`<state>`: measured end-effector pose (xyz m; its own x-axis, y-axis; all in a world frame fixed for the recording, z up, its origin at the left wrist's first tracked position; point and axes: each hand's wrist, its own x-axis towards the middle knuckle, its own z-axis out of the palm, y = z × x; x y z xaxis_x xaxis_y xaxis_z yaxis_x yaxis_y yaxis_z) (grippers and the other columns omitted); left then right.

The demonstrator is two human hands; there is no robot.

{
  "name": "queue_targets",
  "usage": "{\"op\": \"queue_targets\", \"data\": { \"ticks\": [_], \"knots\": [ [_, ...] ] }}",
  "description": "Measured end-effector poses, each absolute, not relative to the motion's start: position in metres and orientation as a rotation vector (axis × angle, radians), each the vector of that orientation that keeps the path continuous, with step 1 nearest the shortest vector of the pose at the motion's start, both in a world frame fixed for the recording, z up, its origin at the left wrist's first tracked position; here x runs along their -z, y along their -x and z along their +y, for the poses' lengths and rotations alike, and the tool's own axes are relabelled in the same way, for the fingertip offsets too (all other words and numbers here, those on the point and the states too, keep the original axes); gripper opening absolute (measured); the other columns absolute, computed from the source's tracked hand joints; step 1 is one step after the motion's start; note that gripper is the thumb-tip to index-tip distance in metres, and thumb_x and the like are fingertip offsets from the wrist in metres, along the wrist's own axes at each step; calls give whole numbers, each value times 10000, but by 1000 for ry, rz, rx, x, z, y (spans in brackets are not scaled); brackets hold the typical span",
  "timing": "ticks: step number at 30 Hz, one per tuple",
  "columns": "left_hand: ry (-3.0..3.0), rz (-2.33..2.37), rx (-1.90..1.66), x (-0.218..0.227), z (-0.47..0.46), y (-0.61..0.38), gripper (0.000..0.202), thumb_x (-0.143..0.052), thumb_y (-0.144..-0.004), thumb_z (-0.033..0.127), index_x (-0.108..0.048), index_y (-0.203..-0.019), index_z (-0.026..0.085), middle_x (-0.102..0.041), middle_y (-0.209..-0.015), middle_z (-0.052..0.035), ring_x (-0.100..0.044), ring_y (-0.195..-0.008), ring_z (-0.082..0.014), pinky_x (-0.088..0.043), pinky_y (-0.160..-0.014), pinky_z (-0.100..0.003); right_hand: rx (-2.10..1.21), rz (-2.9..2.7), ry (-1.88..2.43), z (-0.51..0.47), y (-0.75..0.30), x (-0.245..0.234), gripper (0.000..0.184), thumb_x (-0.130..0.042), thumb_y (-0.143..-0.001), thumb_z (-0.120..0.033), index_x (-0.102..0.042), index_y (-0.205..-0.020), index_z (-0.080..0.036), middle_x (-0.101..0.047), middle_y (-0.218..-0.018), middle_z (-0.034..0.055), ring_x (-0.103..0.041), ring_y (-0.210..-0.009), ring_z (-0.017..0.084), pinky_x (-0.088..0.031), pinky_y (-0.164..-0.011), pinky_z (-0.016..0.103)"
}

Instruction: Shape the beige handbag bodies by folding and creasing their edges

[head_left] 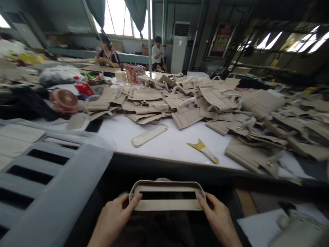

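Note:
Between my hands, below the table's front edge, is a beige bag piece with a raised rounded rim and a dark slot along its middle. My left hand grips its left end, thumb on the inside. Its right end is pinched by my right hand in the same way. On the white table beyond lies a long, rounded beige strip. To the right of that strip is a yellow scraper-like tool with a notched, flared head and a pale wrapped handle.
Flat beige bag parts with handles pile across the table. A pink fan and a red box stand further left. Pale slotted panels fill the left side. Two people sit in the background.

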<state>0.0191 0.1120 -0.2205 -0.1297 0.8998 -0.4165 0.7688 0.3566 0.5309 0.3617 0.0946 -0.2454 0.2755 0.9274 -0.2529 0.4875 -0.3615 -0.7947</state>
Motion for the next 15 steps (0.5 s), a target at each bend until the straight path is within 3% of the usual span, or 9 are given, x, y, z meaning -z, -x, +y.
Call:
{"op": "queue_targets", "data": {
  "ticks": [4, 7, 10, 15],
  "knots": [
    [-1571, 2026, 185, 224, 126, -14, 476, -384, -832, 661, -653, -652, 312, -715, -731, -58, -673, -805, -342, -374, -635, -335, -842, -1471, 2075, 102, -350, 227, 365, -501, -883, -482, -695, -781, -190, -659, -685, 20, -577, -634, 175, -357, -578, 251],
    [-1597, 1991, 216, 249, 131, -6, 477, -310, -896, 562, -655, -675, 318, -716, -741, -48, -672, -800, -334, -361, -639, -353, -768, -1499, 2133, 103, -346, 228, 385, -441, -910, -404, -509, -597, -192, -522, -553, -9, -476, -548, 134, -254, -531, 261],
    [-1618, 1966, 155, 272, 133, 2, 489, -272, -923, 532, -650, -708, 310, -706, -723, -40, -669, -759, -314, -344, -618, -342, -751, -1491, 2168, 101, -343, 231, 390, -404, -921, -389, -384, -577, -206, -438, -519, -22, -425, -521, 125, -211, -518, 272],
    [-1656, 2005, 101, 283, 137, 7, 490, -316, -905, 574, -634, -660, 292, -687, -695, -48, -656, -720, -307, -315, -593, -324, -757, -1513, 2214, 104, -338, 226, 352, -383, -920, -345, -375, -594, -213, -439, -536, -19, -411, -540, 132, -203, -538, 288]
  ]
}}
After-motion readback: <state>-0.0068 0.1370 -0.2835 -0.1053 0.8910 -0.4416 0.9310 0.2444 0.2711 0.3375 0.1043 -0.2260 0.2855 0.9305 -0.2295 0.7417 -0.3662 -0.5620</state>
